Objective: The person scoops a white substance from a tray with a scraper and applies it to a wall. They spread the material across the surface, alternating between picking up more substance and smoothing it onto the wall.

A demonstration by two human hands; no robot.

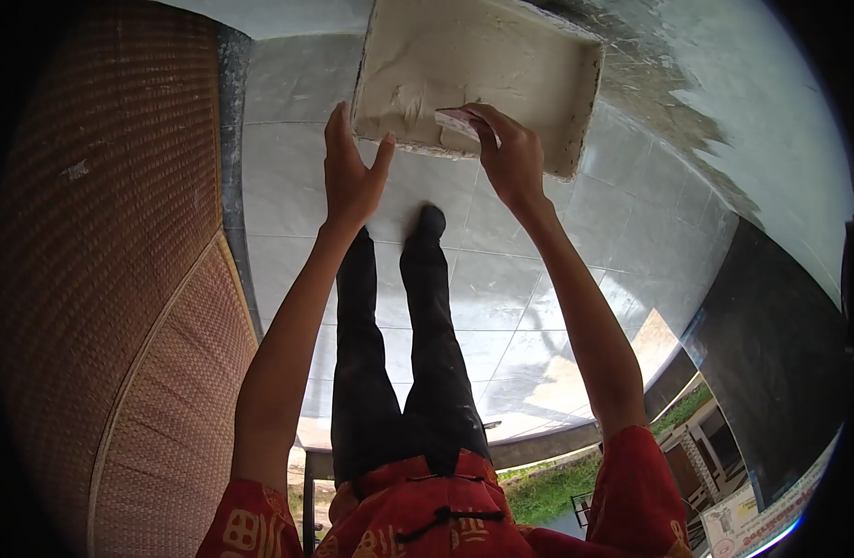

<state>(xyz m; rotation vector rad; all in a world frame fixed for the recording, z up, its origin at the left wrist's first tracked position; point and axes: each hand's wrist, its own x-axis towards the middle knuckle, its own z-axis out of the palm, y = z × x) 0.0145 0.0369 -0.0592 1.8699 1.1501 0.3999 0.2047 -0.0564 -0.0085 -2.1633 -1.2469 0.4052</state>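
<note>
A rectangular tray [587, 116] with a crusted, pale-smeared rim lies in front of me, holding a smooth layer of wet beige paste [483, 56]. Ridges and small lumps mark the paste near its close edge. My right hand [514, 160] pinches a flat pale pinkish piece [456, 120] between thumb and fingers, just over the paste at the near side of the tray; its exact kind I cannot tell. My left hand [352, 177] is open, thumb and fingers apart, beside the tray's near left corner.
Grey floor tiles [483, 288] lie under the tray and around my legs [436, 316]. A woven brown panel [120, 186] stands along the left. To the right are a pale, patchily coated wall [752, 121] and a dark panel [771, 335]. Grass [557, 488] shows behind me.
</note>
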